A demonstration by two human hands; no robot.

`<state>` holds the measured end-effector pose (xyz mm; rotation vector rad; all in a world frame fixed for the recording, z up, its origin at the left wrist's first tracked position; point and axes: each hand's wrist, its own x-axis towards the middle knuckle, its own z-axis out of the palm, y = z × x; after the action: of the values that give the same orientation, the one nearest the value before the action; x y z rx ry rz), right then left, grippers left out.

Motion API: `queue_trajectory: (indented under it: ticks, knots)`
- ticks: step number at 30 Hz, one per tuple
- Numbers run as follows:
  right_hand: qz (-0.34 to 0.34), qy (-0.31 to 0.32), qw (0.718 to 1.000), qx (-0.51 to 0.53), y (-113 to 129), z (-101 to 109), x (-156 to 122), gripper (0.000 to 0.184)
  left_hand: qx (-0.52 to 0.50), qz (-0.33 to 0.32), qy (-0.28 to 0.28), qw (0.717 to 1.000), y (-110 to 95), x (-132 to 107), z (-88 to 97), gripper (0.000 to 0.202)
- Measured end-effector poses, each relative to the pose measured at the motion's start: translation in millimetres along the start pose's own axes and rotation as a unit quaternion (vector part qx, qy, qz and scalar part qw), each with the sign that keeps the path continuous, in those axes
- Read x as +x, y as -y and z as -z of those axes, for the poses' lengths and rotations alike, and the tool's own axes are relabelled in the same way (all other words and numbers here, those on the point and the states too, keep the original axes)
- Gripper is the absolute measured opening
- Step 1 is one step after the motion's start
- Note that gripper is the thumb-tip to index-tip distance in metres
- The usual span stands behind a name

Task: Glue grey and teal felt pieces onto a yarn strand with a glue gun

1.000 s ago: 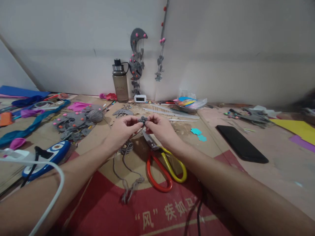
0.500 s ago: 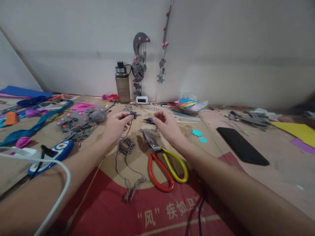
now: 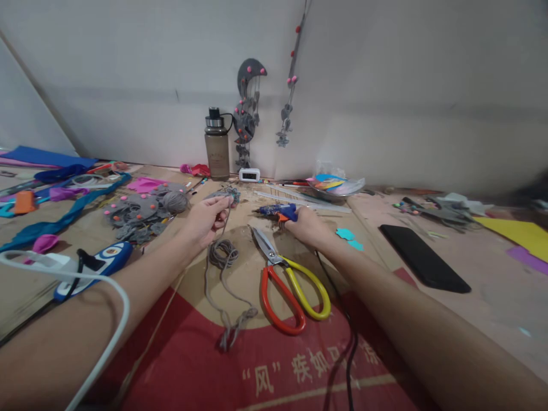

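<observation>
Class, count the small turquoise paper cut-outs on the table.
2. One small turquoise paper cut-out lies just right of the right hand; the other sits beside it, nearer the camera. More may hide among clutter.

Red-and-yellow scissors (image 3: 274, 260) lie on the cluttered worktop (image 3: 492, 297), blades towards the wall; a black phone (image 3: 423, 258) lies flat to their right; a brown bottle (image 3: 216, 145) stands upright at the back, a small white clock (image 3: 249, 174) just beside it; a ball of grey yarn (image 3: 175, 201) rests among felt scraps.
</observation>
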<state>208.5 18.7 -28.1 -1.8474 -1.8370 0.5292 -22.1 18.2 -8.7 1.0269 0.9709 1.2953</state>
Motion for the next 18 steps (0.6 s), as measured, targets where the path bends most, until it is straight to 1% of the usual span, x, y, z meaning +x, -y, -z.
queue_trajectory:
  ticks: [2, 4, 5, 7, 10, 12, 14, 15, 18]
  knots:
    - [-0.005, -0.029, 0.995, 0.100, 2.4, 0.4, 3.1, 0.020, -0.007, 0.008, -0.006, 1.000, 0.6, 1.4, 1.0, 0.021]
    - [0.010, -0.075, 0.980, 0.187, 6.5, 0.2, 3.7, 0.025, -0.013, 0.013, -0.009, 1.000, 1.2, 2.8, 2.4, 0.020]
    - [0.025, -0.093, 0.972, 0.216, 9.1, 0.2, 2.7, 0.028, -0.016, 0.014, -0.011, 1.000, 1.5, 3.5, 3.2, 0.019]
    - [0.061, -0.109, 0.960, 0.251, 15.6, 0.9, -1.8, 0.031, -0.019, 0.013, -0.014, 1.000, 2.2, 4.7, 4.9, 0.018]
    - [0.125, -0.093, 0.940, 0.304, 26.7, 3.3, -12.0, 0.034, -0.017, 0.011, -0.025, 0.999, 3.1, 6.3, 7.1, 0.016]
    - [0.168, -0.051, 0.916, 0.361, 33.4, 4.6, -18.8, 0.038, -0.018, 0.008, -0.034, 0.999, 3.5, 7.2, 7.9, 0.016]
    - [0.201, -0.009, 0.898, 0.391, 37.8, 4.6, -24.1, 0.040, -0.021, 0.005, -0.038, 0.999, 3.6, 7.8, 8.2, 0.016]
    - [0.210, 0.000, 0.898, 0.388, 39.0, 4.1, -25.9, 0.039, -0.022, 0.004, -0.038, 0.999, 3.5, 8.0, 8.3, 0.016]
    - [0.212, -0.012, 0.918, 0.334, 38.9, 1.6, -28.5, 0.029, -0.024, 0.004, -0.035, 0.999, 3.2, 8.1, 8.6, 0.015]
